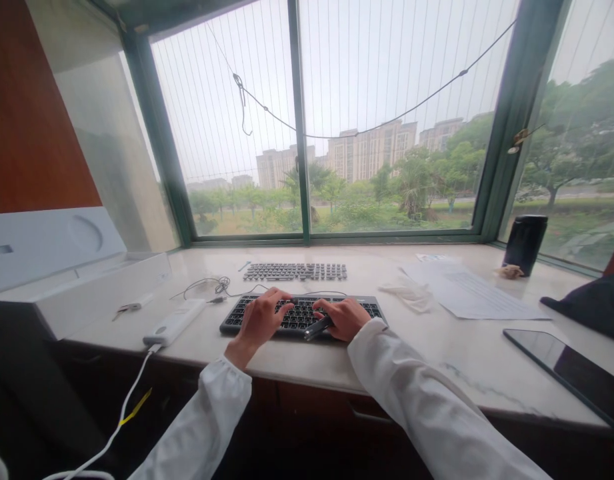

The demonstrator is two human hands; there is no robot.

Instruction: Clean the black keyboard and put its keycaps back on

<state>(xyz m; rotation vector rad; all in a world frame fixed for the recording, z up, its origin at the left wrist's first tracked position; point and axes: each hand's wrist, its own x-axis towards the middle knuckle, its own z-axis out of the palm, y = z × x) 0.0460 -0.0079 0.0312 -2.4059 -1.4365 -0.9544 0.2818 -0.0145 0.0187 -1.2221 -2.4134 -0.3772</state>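
A black keyboard [307, 315] lies near the desk's front edge, with light-edged squares across its key area. My left hand [261, 319] is over its left-middle part, index finger and thumb close together at the keys in a pinch; whatever lies between them is too small to make out. My right hand [344, 319] rests over the right half, its index finger reaching towards the middle keys. Held in that hand is a short dark handheld tool [317, 328], its end pointing down and left across the keyboard's front edge. Behind the keyboard, loose keycaps [297, 271] are laid out in rows.
Left are a coiled cable [221, 285], a white power-bank-like device [179, 321] with a white cord [131, 393], and an open white box [101, 293]. Right are crumpled plastic [409, 297], paper sheets [474, 292], a dark cylinder [525, 245] and a tablet-like device [569, 367].
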